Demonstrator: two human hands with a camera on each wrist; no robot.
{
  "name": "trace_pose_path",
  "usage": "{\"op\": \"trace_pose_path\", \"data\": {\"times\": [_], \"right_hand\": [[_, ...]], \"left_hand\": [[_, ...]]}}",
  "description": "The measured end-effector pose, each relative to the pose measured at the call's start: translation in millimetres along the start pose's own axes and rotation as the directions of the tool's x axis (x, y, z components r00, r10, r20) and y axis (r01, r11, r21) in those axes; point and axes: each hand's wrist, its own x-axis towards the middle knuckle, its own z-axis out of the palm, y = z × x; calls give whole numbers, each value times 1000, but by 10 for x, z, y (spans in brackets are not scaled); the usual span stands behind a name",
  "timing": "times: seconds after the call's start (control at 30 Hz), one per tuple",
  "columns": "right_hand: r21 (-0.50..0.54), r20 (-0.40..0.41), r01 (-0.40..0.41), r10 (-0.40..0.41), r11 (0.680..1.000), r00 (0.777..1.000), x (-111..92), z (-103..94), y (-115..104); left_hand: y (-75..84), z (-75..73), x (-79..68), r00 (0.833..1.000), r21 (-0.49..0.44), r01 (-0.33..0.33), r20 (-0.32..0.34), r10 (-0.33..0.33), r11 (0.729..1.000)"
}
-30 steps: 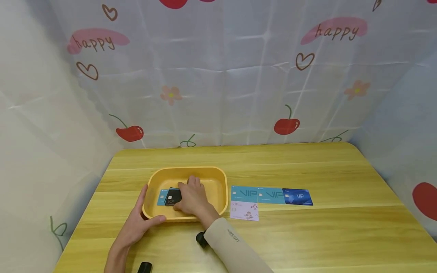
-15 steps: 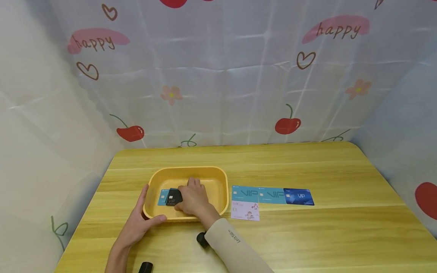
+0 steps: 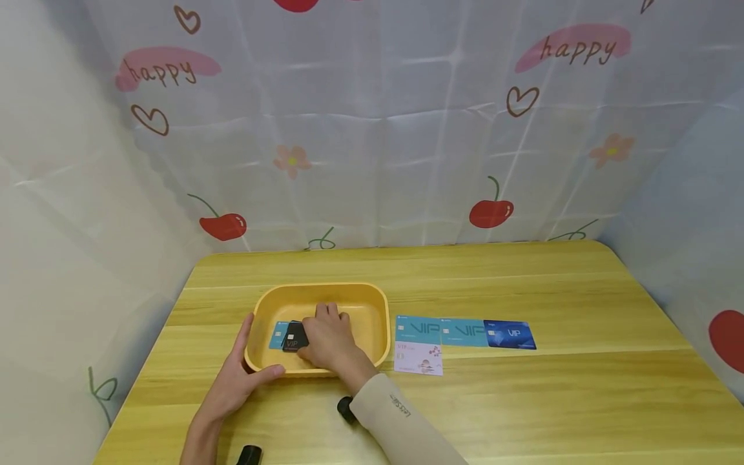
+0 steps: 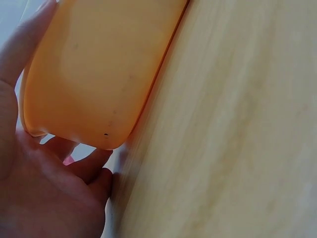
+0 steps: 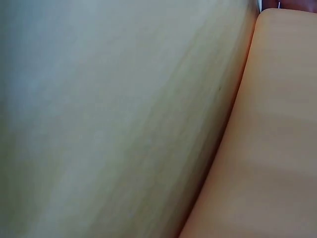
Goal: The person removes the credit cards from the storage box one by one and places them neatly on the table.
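Observation:
My left hand (image 3: 235, 378) grips the left end of a yellow plastic basin (image 3: 378, 294), its thumb over the front rim and its fingers along the end wall. In the left wrist view, fingers bend against the basin's end (image 4: 79, 89). Inside the basin, my right hand (image 3: 330, 339) pinches a black VIP card (image 3: 295, 338) at its right side, thumb by the front edge. The hand hides that part of the card. Partly under the black card, a light blue card (image 3: 278, 334) shows on the left. The right wrist view shows only the basin's outer wall (image 5: 272, 124) and tabletop.
Right of the basin, two light blue VIP cards (image 3: 417, 329) and a dark blue VIP card (image 3: 511, 334) lie in a row. A pale pink card (image 3: 418, 359) lies below the first one. The wooden table (image 3: 552, 400) ends at a printed curtain (image 3: 378, 129) behind.
The black card has shifted slightly under my right hand, which stays in the basin. My left hand keeps its hold on the basin's end. The head view has drifted a little.

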Motion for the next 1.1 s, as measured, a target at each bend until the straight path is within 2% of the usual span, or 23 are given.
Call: {"op": "trace_pose_path", "data": {"times": [0.23, 0.4, 0.73, 1.1], "right_hand": [[22, -28, 19, -18, 1000, 999, -12, -28, 24], [92, -55, 51, -46, 994, 997, -11, -48, 51], [224, -115, 152, -129, 963, 985, -49, -103, 105], [301, -98, 178, -155, 937, 983, -257, -320, 191]], "left_hand": [[-6, -3, 12, 1000, -4, 11, -1, -11, 1000], [-3, -7, 19, 1000, 4, 13, -6, -13, 1000], [4, -1, 12, 1000, -11, 14, 2, -13, 1000], [16, 7, -9, 1000, -20, 9, 0, -9, 1000]]}}
